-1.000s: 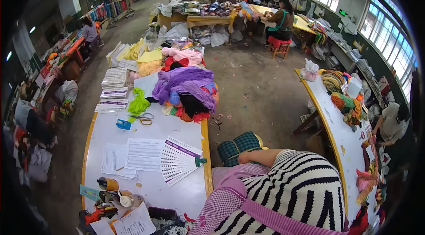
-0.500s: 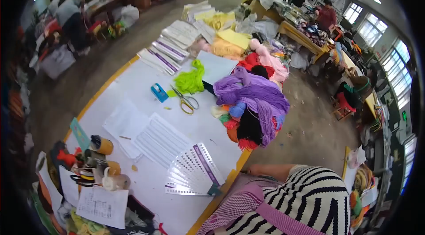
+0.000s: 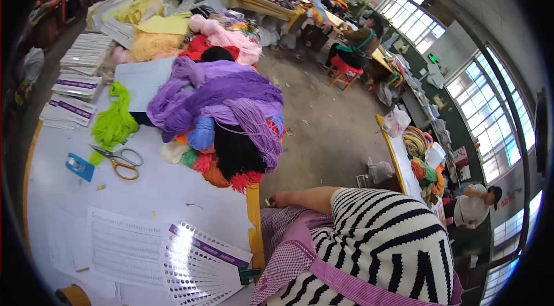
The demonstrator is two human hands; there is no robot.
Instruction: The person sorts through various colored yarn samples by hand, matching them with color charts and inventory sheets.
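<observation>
View swung right, right hand (image 3: 281,198) low beside table (image 3: 252,205) edge, forearm bent.

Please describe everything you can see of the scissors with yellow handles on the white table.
The scissors with yellow handles lie flat on the white table, apart from both hands. Their metal blades look shut or nearly so and point up-left toward the bright green bundle of yarn; whether the tips touch it cannot be told. One handle loop looks yellow, the other paler. A small blue tape dispenser lies to their left, not touching. Nothing rests on them.
</observation>
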